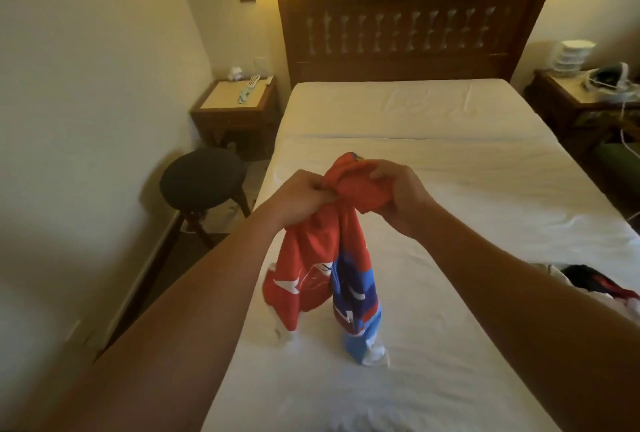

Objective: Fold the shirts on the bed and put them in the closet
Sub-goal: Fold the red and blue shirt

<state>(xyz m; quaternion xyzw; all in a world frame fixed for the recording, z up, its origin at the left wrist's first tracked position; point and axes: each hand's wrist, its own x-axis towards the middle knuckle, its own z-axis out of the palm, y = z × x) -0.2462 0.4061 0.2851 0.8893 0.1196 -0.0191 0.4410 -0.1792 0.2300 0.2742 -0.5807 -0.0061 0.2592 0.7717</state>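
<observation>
Both hands are clamped on the bunched top of a red and blue shirt [325, 258], left hand [304, 197] and right hand [394, 192] close together w/ fabric wadded between them. It's held up over the bed [450, 189], roughly the middle of the mattress, and the bottom hem drags on the sheet. More clothes sit in a pile [595, 284] at the bed's right edge, can't tell how many shirts tbh. No closet in view.

Imo this is still step one: sorting out the first shirt, nothing folded yet. Next move prob needs the hands to spread apart, find the shoulders or collar, shake it open and lay it flat on the bed before any folding. Fabric looks thin and slippery, so it'll likely bunch again w/o smoothing.
</observation>
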